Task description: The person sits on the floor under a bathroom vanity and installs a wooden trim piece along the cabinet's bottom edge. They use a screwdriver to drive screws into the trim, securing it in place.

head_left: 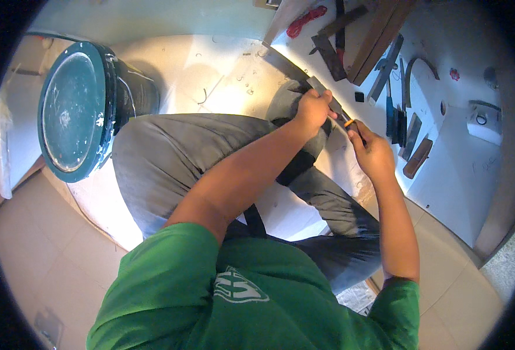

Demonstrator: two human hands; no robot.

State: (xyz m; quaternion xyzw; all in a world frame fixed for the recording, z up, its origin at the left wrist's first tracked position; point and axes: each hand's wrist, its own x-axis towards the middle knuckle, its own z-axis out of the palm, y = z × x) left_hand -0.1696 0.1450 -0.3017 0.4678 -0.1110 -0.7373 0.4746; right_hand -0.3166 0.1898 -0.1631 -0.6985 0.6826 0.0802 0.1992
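My left hand [314, 111] is closed around a narrow grey flat bar [317, 85], which lies slantwise near the edge of a white panel. Just to its right and nearer to me, my right hand [375, 153] is wrapped round the dark handle of a slim tool with an orange band [349, 123]. The tool's front end meets or lies along the grey bar close to my left fingers; I cannot tell its exact kind. Both hands are above my bent legs in grey trousers [176, 143].
At left stands a bucket with a teal lid [74, 114]. On the white panel [461, 186] at right lie a red cord bundle [306, 22], a try square [329, 57], a brown wooden strip [380, 44], a wood-sided block [418, 158] and several hand tools. Curled shavings [204, 96] litter the board ahead.
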